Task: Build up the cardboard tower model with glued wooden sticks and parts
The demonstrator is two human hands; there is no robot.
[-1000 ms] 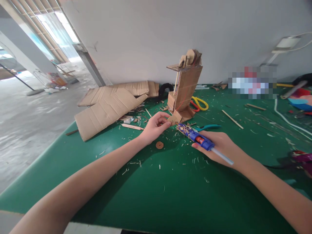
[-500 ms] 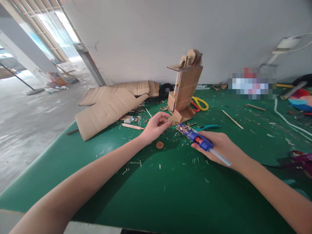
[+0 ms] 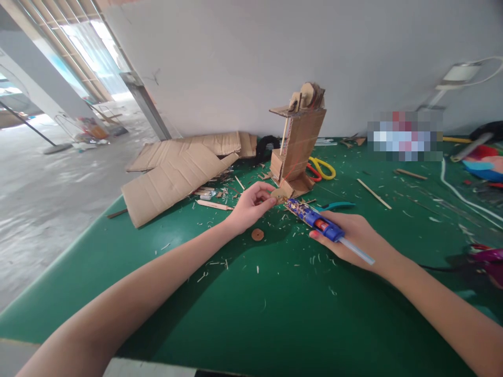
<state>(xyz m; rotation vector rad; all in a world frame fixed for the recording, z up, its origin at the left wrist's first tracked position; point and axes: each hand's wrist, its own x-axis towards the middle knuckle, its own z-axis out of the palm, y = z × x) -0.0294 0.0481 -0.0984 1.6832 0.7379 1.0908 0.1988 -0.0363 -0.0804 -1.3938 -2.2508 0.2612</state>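
My right hand (image 3: pixel 349 235) is closed round a blue glue gun (image 3: pixel 314 219) with a clear glue stick poking out of its back end. The gun's tip points left, at a small round cardboard disc (image 3: pixel 278 194) pinched between the thumb and fingers of my left hand (image 3: pixel 253 204). Whether tip and disc touch, I cannot tell. A second brown disc (image 3: pixel 258 234) lies flat on the green table just below my left hand. Directly behind the disc in my hand stands a tall cardboard structure (image 3: pixel 302 141) with round pieces on top and a thin stick at its side.
Cardboard sheets (image 3: pixel 173 183) lie at the left, near a wooden pencil-like stick (image 3: pixel 215 204). Yellow-handled scissors (image 3: pixel 324 167) and a teal-handled tool (image 3: pixel 336 205) are beside the structure. A thin stick (image 3: pixel 374 193) and scattered shavings lie on the green table (image 3: pixel 236 314).
Almost nothing differs. Both hands, the glue gun and the disc stay in place; the view has shifted very slightly.
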